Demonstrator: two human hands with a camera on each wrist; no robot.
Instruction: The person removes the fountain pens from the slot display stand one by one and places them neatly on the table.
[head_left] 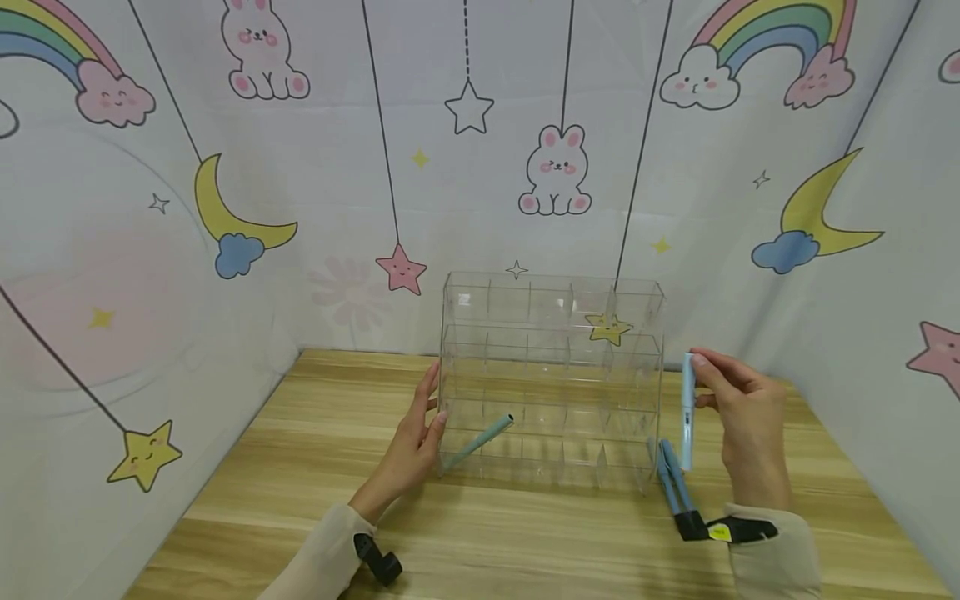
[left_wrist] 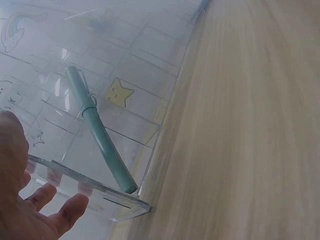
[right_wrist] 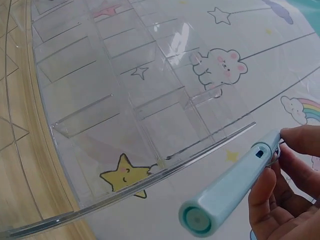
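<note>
A clear compartmented organizer [head_left: 551, 367] stands on the wooden table. My left hand [head_left: 411, 442] rests on its left side, fingers extended along the clear wall, which also shows beside the hand [left_wrist: 37, 200] in the left wrist view. A green capped pen [head_left: 480, 442] leans tilted in the front left compartment, its clip visible in the left wrist view. Right of the organizer, my right hand [head_left: 750, 417] pinches a light blue pen [head_left: 687, 417] near its upper end. This pen hangs nearly upright, apart from the organizer; its round end points toward the right wrist camera.
Two slim blue pieces [head_left: 677, 483] lie on the table [head_left: 300, 508] near the organizer's right front corner, partly behind the black wrist camera [head_left: 690, 525]; their kind is unclear. A white printed cloth [head_left: 330, 183] encloses the back and sides.
</note>
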